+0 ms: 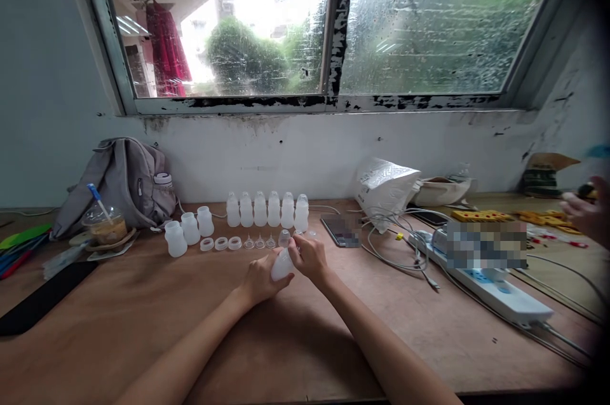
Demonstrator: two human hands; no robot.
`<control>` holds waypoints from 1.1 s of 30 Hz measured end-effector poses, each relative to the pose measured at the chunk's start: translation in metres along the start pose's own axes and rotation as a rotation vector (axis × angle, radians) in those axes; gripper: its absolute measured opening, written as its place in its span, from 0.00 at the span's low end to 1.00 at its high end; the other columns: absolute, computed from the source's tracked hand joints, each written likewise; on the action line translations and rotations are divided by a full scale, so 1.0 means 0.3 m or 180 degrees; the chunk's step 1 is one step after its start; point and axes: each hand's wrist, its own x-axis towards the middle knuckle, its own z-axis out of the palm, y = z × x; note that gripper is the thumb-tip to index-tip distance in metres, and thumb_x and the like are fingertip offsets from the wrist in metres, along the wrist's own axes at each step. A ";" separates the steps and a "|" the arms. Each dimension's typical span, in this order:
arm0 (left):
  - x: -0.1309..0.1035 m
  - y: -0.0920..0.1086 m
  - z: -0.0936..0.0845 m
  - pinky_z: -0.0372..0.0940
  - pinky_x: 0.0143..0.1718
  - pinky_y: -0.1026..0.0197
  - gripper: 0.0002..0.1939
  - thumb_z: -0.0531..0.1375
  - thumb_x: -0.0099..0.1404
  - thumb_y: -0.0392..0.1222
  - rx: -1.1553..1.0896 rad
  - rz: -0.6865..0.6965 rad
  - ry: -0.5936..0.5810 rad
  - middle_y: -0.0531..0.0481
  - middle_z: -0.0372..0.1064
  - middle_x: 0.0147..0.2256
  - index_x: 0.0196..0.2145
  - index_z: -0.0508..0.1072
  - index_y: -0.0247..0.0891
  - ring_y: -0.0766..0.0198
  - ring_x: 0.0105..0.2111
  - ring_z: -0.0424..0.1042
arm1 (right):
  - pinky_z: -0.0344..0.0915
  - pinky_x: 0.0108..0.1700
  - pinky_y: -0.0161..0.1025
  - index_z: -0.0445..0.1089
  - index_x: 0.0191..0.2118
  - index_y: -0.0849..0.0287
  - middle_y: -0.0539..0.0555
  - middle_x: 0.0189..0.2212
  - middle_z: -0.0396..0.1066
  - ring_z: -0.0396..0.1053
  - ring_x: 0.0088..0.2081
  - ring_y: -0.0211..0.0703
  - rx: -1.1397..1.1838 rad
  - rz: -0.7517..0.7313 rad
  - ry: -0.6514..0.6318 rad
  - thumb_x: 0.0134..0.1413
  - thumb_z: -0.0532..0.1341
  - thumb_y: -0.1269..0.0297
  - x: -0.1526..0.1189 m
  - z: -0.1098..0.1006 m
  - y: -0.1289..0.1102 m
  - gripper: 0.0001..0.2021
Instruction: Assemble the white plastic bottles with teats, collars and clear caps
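My left hand (pixel 262 278) is wrapped round the body of a translucent white baby bottle (pixel 282 267), which tilts to the right. At the bottle's upper end, my right hand (pixel 309 255) has its fingers closed; they hide the bottle's top. Just beyond my hands stands a clear cap (pixel 284 238), and another cap (pixel 312 234) shows partly behind the right hand. To the left lie three clear nipples (pixel 260 243) and three white collar rings (pixel 221 244). Three open bottle bodies (pixel 190 229) stand farther left. Several capped bottles (pixel 260 209) form a row behind.
A grey backpack (pixel 121 182) and an iced drink cup (pixel 105 227) sit at left, near a black strip (pixel 47 297). On the right are a phone (pixel 339 231), tangled white cables (pixel 395 259), a white pouch (pixel 386 189) and a power strip (pixel 505 300). Another person's hand (pixel 588 208) shows at far right.
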 end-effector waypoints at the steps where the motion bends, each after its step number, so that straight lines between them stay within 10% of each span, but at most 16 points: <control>1: -0.001 0.000 0.001 0.64 0.32 0.62 0.26 0.57 0.53 0.49 -0.0050 -0.0002 0.0006 0.50 0.70 0.37 0.49 0.57 0.43 0.60 0.33 0.71 | 0.44 0.22 0.32 0.62 0.20 0.59 0.50 0.13 0.62 0.58 0.16 0.34 0.0007 -0.0082 0.0027 0.52 0.47 0.65 0.001 -0.001 0.004 0.14; 19: -0.003 -0.002 0.021 0.64 0.34 0.61 0.25 0.57 0.54 0.49 -0.0379 -0.0010 0.0063 0.49 0.70 0.36 0.48 0.58 0.41 0.60 0.33 0.70 | 0.51 0.27 0.34 0.58 0.19 0.58 0.51 0.15 0.60 0.57 0.19 0.37 0.0292 -0.0525 0.0233 0.53 0.44 0.66 0.009 -0.022 0.037 0.16; 26: -0.006 -0.014 0.017 0.64 0.34 0.62 0.24 0.57 0.54 0.49 -0.0675 -0.0233 0.0204 0.49 0.70 0.33 0.47 0.59 0.39 0.62 0.31 0.70 | 0.49 0.25 0.32 0.63 0.29 0.60 0.51 0.18 0.63 0.60 0.21 0.38 0.0304 0.0987 0.0766 0.57 0.41 0.62 0.051 -0.057 0.107 0.16; 33: -0.001 -0.009 0.003 0.62 0.32 0.64 0.21 0.56 0.55 0.51 -0.0941 -0.0503 0.0220 0.52 0.68 0.30 0.44 0.60 0.38 0.64 0.29 0.68 | 0.49 0.27 0.33 0.61 0.39 0.58 0.56 0.31 0.70 0.67 0.32 0.44 -0.0214 0.1752 -0.0419 0.55 0.47 0.58 0.064 -0.053 0.171 0.12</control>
